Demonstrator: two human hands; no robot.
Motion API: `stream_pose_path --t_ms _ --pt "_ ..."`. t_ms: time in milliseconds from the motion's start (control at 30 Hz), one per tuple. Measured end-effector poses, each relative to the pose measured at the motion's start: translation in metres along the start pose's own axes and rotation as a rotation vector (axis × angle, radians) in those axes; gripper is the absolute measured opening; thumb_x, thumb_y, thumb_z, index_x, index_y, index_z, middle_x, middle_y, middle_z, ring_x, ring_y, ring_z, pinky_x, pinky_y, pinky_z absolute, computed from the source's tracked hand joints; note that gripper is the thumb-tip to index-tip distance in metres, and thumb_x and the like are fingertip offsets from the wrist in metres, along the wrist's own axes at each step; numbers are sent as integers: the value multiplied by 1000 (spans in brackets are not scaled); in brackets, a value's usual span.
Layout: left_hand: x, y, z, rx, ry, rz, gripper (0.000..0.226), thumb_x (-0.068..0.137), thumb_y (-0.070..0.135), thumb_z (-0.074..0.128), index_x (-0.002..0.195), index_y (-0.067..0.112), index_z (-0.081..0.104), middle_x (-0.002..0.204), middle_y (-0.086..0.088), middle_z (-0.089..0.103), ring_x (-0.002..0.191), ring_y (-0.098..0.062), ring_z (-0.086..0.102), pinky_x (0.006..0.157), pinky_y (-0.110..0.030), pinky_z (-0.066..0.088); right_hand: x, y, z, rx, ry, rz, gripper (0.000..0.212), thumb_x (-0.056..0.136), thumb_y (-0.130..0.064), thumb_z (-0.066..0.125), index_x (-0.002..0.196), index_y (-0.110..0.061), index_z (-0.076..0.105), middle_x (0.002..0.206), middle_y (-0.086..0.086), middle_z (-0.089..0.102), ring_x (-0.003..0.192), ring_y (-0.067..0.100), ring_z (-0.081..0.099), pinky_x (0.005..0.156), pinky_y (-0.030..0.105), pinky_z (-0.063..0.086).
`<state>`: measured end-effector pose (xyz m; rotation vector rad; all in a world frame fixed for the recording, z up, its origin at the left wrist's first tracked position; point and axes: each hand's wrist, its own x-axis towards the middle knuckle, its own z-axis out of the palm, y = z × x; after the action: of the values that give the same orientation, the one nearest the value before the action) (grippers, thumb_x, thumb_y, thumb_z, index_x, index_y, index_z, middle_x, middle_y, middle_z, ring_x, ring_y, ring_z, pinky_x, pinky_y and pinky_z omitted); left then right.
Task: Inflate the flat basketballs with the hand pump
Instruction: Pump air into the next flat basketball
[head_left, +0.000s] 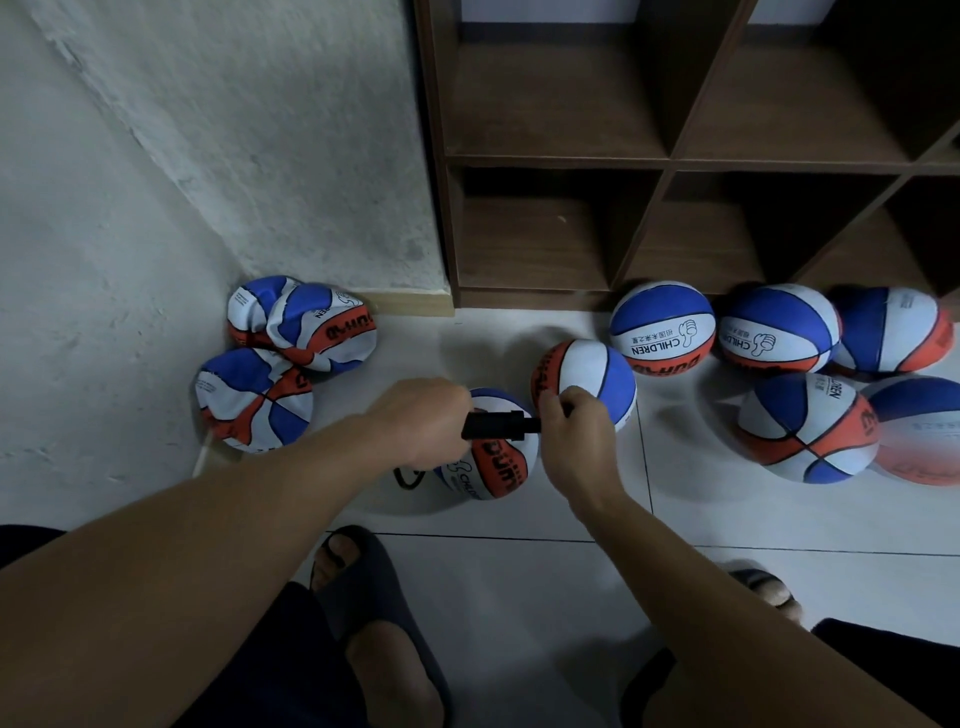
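Observation:
A black hand pump (496, 425) lies level between my hands, just above a blue, white and orange basketball (493, 462) on the floor. My left hand (423, 418) grips the pump's body. My right hand (574, 434) grips its handle end. A thin black hose (408, 478) loops down below my left hand beside the ball. Flat, crumpled basketballs (306, 325) lie against the wall at the left, another flat ball (254, 397) in front of them. A round ball (587, 382) sits just behind my right hand.
Several inflated balls (665, 327) crowd the floor at the right, in front of a dark wooden cubby shelf (665, 161). A rough white wall (156, 182) closes the left side. My feet in dark slippers (363, 577) stand on the white tiles near the bottom.

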<state>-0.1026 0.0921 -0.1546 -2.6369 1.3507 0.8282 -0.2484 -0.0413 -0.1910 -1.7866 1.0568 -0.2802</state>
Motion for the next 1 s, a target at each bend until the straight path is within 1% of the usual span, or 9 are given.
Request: stream_pose_path --t_ms 100,200,333,500,567,667,800,900,1000 --pt "0 5 0 26 -8 31 22 92 20 67 73 25 57 69 -2 63 60 -23 62 56 -35 49 -6 1 7 23 -37 -24 38 108 -25 50 79 -1 53 62 0 48 54 10 39 54 34 36" --pt "-2 5 2 14 -29 46 27 92 18 68 71 26 53 69 -1 61 59 -21 59 56 -34 48 -8 4 12 42 -58 -14 37 108 -24 50 76 -7 49 61 0 45 52 7 36 53 32 35" --pt "-2 4 3 13 -33 52 20 91 20 69 74 24 58 72 -3 64 61 -22 63 58 -36 51 -8 5 10 43 -63 -4 37 108 -25 51 75 -10 48 60 -2 44 52 7 36 53 31 35" --pt "-1 5 0 11 17 48 19 90 23 68 73 24 59 69 -1 64 61 -22 64 53 -32 46 -4 -3 1 52 -95 -1 37 108 -30 54 82 -3 58 62 0 50 53 8 41 54 32 39" --pt "-1 1 -4 -5 50 35 23 89 25 69 70 25 57 66 1 62 59 -20 62 52 -31 45 5 -5 -10 41 -71 10 37 107 -32 56 85 -4 63 61 1 53 55 11 45 55 33 40" --pt "0 -16 -12 -14 50 -24 21 88 25 70 69 24 62 66 1 65 58 -18 64 51 -30 45 27 -3 -38 61 20 99 35 106 -32 58 82 -6 60 61 1 50 58 16 47 59 32 41" --pt "0 -24 -14 -26 44 -69 23 89 27 69 67 21 62 65 0 64 56 -18 63 48 -28 36 42 6 -59 102 59 187 28 104 -29 59 96 -3 67 79 14 59 67 23 50 64 39 42" --pt "-3 -12 -16 -3 30 -49 21 89 23 69 70 23 60 67 -1 63 58 -20 61 51 -28 37 35 6 -47 95 88 179 32 103 -25 57 94 6 59 74 17 46 65 27 43 61 42 38" --pt "-4 -2 -19 41 74 -34 23 91 21 68 71 23 58 68 0 61 57 -18 58 49 -28 35 23 -3 -33 65 97 128 32 106 -24 54 88 1 59 67 14 52 63 24 50 60 39 44"
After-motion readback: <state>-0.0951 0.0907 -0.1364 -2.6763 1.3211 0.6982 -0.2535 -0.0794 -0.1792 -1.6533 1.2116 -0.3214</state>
